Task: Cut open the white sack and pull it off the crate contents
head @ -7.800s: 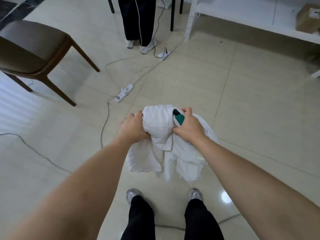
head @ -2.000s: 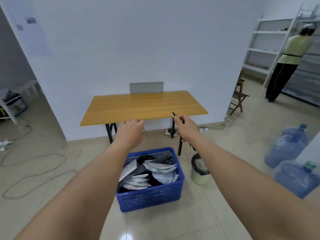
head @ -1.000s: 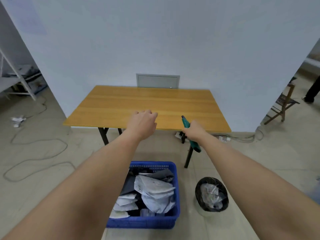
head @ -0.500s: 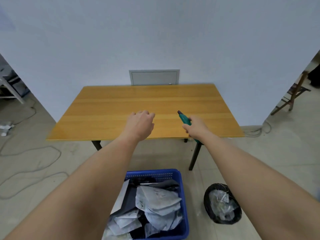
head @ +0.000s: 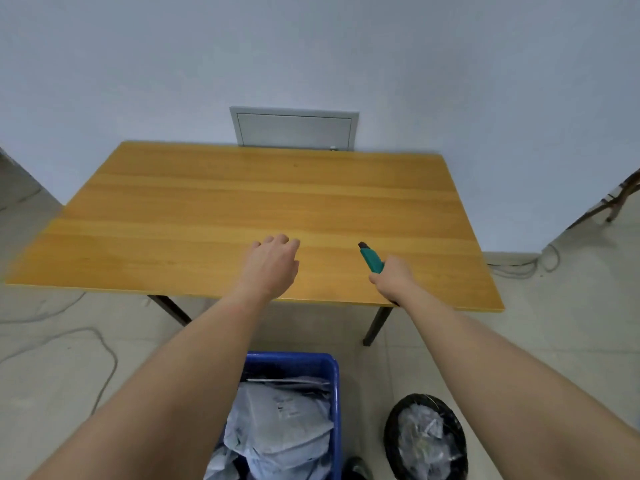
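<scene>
My right hand (head: pixel 393 280) grips a green utility knife (head: pixel 371 258), its dark tip pointing away over the wooden table (head: pixel 214 209). My left hand (head: pixel 272 263) hovers over the table's near edge, palm down, fingers loosely curled, holding nothing. Below my arms stands the blue crate (head: pixel 327 367) filled with grey and white plastic mail bags (head: pixel 280 424). The white sack is not in view.
A black-lined bin (head: pixel 426 436) with crumpled plastic stands on the floor right of the crate. Cables (head: pixel 69 344) loop over the tiles at left and by the wall at right. A grey wall panel (head: pixel 294 128) sits behind the table. A chair leg (head: pixel 613 202) shows far right.
The sack I was bunching up earlier is gone from my hands. I have stepped closer to the table; both hands now reach over its near edge and the crate sits lower in view.
</scene>
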